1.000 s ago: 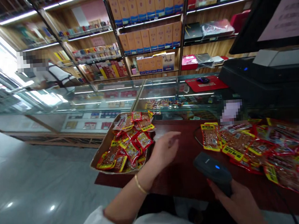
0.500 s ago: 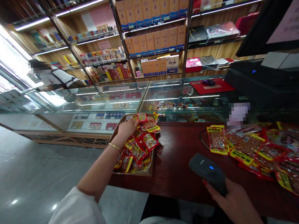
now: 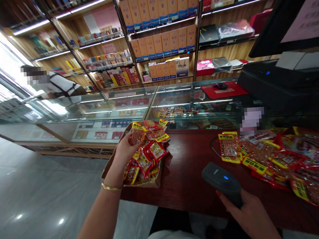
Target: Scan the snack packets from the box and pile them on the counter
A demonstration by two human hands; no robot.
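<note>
My left hand (image 3: 125, 148) is closed on a yellow-topped snack packet (image 3: 138, 133), held upright above the back left of an open cardboard box (image 3: 150, 183). Red and yellow snack packets (image 3: 144, 162) fill that box, which sits at the left end of the dark red wooden counter. My right hand (image 3: 249, 209) grips a grey barcode scanner (image 3: 221, 180) with a blue light, held over the counter's front part. To the right of the scanner spreads a pile of similar packets (image 3: 263, 156), one of them (image 3: 229, 147) lying flat at the pile's left edge.
Behind the box and pile runs a glass display case (image 3: 182, 94), with a computer mouse (image 3: 220, 86) on a red mat on top. A monitor (image 3: 272, 20) stands at the right. Stocked shelves (image 3: 163, 22) line the wall. Another person (image 3: 55, 83) is at the far left.
My left hand has drawn back from the box's contents and raised a snack packet upright, its printed front now showing. The scanner in my right hand has barely moved.
</note>
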